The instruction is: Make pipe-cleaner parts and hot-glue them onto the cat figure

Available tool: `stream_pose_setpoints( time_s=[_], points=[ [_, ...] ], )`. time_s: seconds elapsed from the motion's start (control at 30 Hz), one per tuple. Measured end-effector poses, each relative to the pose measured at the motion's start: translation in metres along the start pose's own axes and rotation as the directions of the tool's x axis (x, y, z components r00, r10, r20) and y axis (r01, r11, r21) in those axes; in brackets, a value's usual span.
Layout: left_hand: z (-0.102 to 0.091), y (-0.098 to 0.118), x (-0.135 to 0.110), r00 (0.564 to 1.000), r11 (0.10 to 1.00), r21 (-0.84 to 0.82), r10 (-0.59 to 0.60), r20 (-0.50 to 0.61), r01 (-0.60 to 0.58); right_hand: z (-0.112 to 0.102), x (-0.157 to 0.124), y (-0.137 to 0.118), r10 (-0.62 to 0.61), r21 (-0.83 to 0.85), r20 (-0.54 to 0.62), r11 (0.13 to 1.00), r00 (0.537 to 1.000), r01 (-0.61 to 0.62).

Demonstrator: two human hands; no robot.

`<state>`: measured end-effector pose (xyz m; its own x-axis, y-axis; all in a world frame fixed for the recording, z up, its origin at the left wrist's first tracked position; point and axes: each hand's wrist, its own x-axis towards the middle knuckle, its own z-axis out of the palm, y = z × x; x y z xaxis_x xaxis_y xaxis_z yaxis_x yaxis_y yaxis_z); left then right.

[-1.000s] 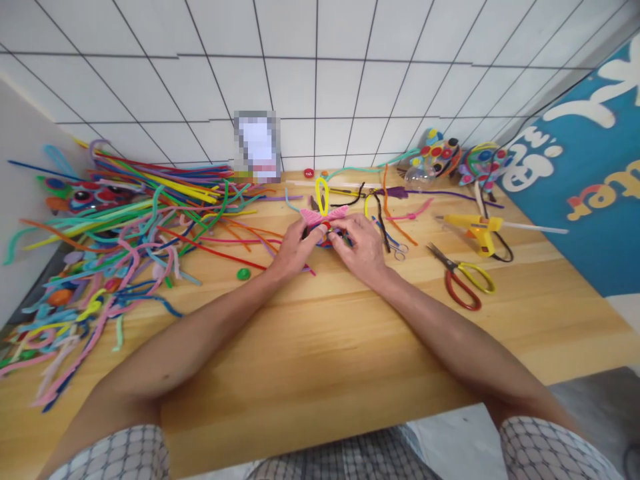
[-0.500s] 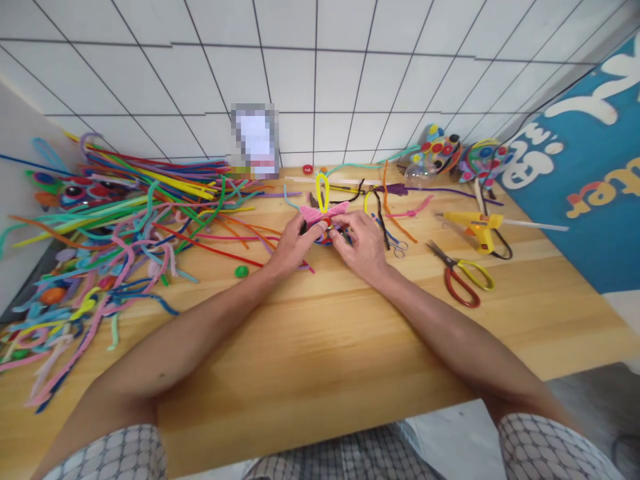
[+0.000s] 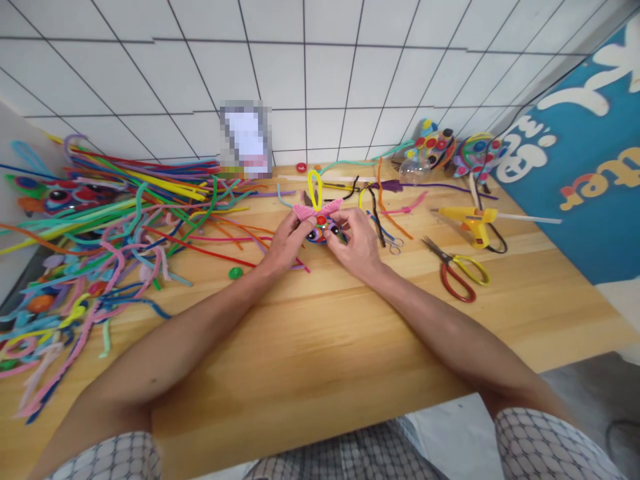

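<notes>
Between my hands sits a small craft figure (image 3: 316,235) with googly eyes, a red button, pink pipe-cleaner ears and a yellow pipe-cleaner loop (image 3: 315,190) standing up on top. Its left side is gripped by my left hand (image 3: 289,245), thumb on the front near the red button. From the other side my right hand (image 3: 357,241) holds it, with thumb and fingers closed at the right eye. The back of the figure is hidden. A green button (image 3: 235,273) lies to the left of my left wrist.
Pipe cleaners (image 3: 150,173) heap up on the left. At right lie scissors (image 3: 457,272) and a yellow glue gun (image 3: 470,219); small scissors (image 3: 395,245) are near my right hand. Decorated figures (image 3: 434,143) stand at the back right. A phone (image 3: 247,140) leans on the tiled wall.
My thumbs have shifted slightly off the figure's front, so its eyes and red button show more. Both hands still hold it. The whole view has moved a little.
</notes>
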<state>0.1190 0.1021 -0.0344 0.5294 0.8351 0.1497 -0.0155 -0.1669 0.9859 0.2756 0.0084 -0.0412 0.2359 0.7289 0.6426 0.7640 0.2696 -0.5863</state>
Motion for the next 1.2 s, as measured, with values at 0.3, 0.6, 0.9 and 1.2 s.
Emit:
stream_pose_setpoints(
  time_s=[0.3, 0.6, 0.9, 1.2],
  points=[
    [0.0005, -0.0006, -0.0001, 0.999, 0.999, 0.033, 0.036, 0.003, -0.036, -0.0006, -0.0004, -0.0016, -0.015, -0.015, 0.009, 1.000, 1.000, 0.015],
    [0.0005, 0.0045, -0.0019, 1.000, 1.000, -0.007, 0.022, 0.009, -0.022, -0.0008, -0.0012, -0.0010, -0.018, -0.013, 0.020, 1.000, 1.000, 0.018],
    [0.0016, 0.0014, -0.0006, 1.000, 1.000, 0.000, 0.017, 0.014, -0.017, -0.0012, -0.0005, -0.0017, -0.093, -0.033, 0.041, 0.995, 0.995, 0.095],
    [0.0023, 0.0029, -0.0012, 1.000, 1.000, 0.002, 0.022, 0.010, -0.022, -0.0002, -0.0011, 0.0004, -0.117, -0.049, 0.012, 0.992, 0.993, 0.118]
  ],
)
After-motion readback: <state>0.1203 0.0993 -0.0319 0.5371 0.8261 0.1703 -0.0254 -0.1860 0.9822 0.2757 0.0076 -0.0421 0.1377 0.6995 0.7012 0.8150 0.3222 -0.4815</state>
